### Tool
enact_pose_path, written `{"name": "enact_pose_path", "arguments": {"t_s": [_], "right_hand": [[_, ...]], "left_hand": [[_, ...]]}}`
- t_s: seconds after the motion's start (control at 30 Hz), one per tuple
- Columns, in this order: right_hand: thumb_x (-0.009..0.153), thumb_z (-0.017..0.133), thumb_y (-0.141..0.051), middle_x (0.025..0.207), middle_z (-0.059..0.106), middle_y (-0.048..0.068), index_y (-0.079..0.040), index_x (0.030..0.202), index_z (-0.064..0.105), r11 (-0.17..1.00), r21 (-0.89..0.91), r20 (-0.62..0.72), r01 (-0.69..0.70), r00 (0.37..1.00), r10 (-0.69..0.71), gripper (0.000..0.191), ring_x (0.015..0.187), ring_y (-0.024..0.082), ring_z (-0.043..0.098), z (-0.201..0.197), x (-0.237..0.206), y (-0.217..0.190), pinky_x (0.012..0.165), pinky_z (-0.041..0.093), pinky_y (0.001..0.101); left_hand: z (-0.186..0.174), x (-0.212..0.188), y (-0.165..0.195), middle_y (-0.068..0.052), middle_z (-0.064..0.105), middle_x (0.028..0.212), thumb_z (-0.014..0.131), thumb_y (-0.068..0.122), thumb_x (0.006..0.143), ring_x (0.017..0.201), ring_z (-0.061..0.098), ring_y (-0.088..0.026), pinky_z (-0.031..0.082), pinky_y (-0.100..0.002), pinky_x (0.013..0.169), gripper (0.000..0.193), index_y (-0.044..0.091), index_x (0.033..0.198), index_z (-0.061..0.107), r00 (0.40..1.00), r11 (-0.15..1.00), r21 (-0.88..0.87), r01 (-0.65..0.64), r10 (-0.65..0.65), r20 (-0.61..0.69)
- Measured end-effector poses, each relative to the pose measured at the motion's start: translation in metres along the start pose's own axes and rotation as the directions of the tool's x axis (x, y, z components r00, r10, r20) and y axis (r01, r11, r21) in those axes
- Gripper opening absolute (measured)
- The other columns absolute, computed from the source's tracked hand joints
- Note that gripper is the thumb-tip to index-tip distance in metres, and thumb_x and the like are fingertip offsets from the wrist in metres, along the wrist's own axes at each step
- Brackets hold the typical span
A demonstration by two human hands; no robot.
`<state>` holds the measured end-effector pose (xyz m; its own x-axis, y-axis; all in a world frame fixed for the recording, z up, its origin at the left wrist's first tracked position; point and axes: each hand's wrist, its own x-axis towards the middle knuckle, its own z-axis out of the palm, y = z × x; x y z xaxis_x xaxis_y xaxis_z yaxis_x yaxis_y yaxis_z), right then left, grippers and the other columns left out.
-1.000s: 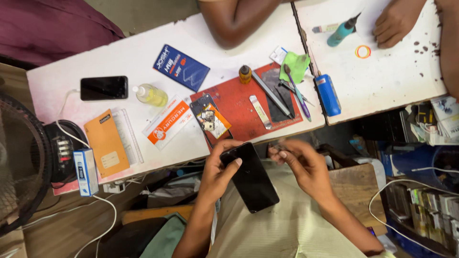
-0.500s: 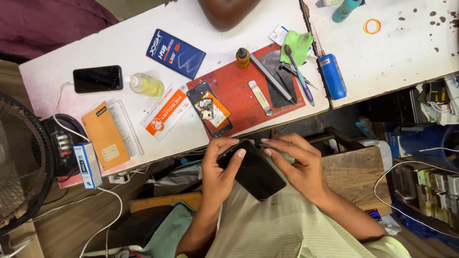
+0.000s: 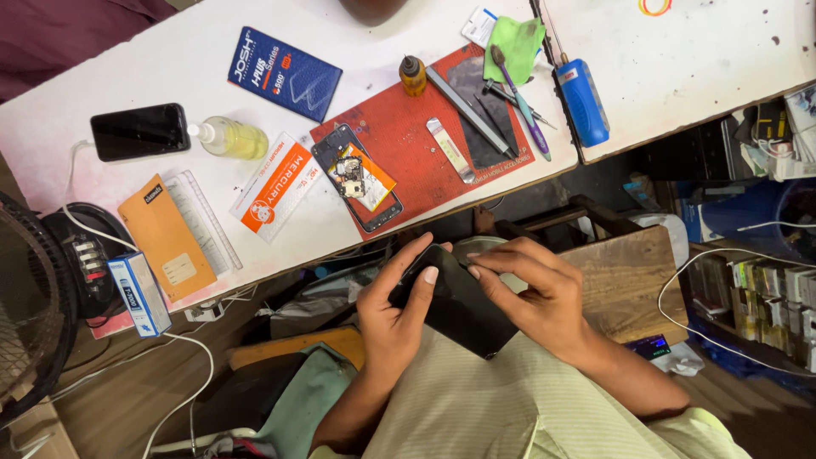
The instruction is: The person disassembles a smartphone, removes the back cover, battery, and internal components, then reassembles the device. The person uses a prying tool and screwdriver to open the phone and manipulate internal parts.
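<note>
Below the white bench edge, over the lap: left hand (image 3: 393, 319) closed around flat black glossy phone (image 3: 455, 302), right hand (image 3: 534, 293) fingertips pinching its upper edge. Best to keep pressure even, slab supported from underneath.

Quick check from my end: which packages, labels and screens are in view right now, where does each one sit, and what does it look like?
Dark blue flat packet: top of the white table, rectangular.
White and orange packet: middle of the table, slanted.
Orange booklet: near the table's front edge.
Small blue and white box: by the front edge.
Black phone: far side of the table, screen dark.
Black phone in hand: between left hand and right hand, screen dark.
</note>
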<state>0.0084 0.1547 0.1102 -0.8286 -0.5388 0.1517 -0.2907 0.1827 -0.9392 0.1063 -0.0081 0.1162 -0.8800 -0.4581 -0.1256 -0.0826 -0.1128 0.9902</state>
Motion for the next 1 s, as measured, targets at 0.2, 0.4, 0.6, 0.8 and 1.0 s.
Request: {"name": "enact_pose_path", "arguments": {"t_s": [0.2,0.4,0.6,0.8,1.0], "right_hand": [[0.087,0.078,0.005,0.099,0.073,0.011,0.003,0.105,0.074,0.996,-0.056,-0.018,0.07,0.997,-0.071,0.019,0.088,0.017,0.073,0.0,-0.001,-0.003,0.075,0.059,0.0266],[0.087,0.078,0.004,0.099,0.074,0.012,0.003,0.104,0.074,0.994,-0.071,-0.021,0.081,0.996,-0.083,0.017,0.089,0.017,0.073,0.001,0.0,-0.004,0.075,0.059,0.0268],[0.086,0.079,0.004,0.098,0.074,0.012,0.003,0.102,0.075,0.994,-0.088,-0.012,0.071,0.997,-0.072,0.017,0.087,0.017,0.073,0.001,0.001,-0.005,0.074,0.058,0.0269],[0.087,0.078,0.005,0.098,0.073,0.012,0.004,0.102,0.073,0.996,-0.065,-0.014,0.066,0.998,-0.067,0.015,0.087,0.017,0.073,0.001,0.001,-0.006,0.074,0.059,0.0264],[0.087,0.077,0.007,0.098,0.073,0.012,0.005,0.103,0.073,0.992,-0.093,-0.004,0.083,0.997,-0.083,0.017,0.086,0.017,0.073,0.002,0.002,-0.009,0.073,0.059,0.0267]], "left_hand": [[-0.001,-0.001,0.006,-0.015,0.078,0.121,0.063,0.002,0.102,0.112,0.071,-0.014,0.055,-0.027,0.1,0.036,-0.003,0.137,0.062,0.998,0.993,0.099,-0.066,0.066,0.007],[-0.001,0.0,0.008,-0.016,0.077,0.122,0.062,0.002,0.102,0.113,0.071,-0.014,0.056,-0.027,0.099,0.035,-0.003,0.138,0.062,0.999,0.998,0.054,-0.04,0.039,0.016],[-0.001,0.001,0.009,-0.015,0.077,0.122,0.062,0.002,0.103,0.114,0.071,-0.015,0.056,-0.028,0.1,0.035,-0.003,0.137,0.062,0.998,0.995,0.073,-0.064,0.063,0.019],[0.0,0.002,0.01,-0.014,0.077,0.122,0.063,0.002,0.102,0.113,0.07,-0.014,0.054,-0.028,0.1,0.036,-0.002,0.137,0.062,0.998,0.995,0.078,-0.058,0.057,0.015],[-0.001,0.002,0.011,-0.012,0.076,0.122,0.065,0.001,0.101,0.111,0.068,-0.012,0.053,-0.027,0.098,0.037,-0.001,0.138,0.063,0.996,0.987,0.131,-0.088,0.088,0.003]]}}
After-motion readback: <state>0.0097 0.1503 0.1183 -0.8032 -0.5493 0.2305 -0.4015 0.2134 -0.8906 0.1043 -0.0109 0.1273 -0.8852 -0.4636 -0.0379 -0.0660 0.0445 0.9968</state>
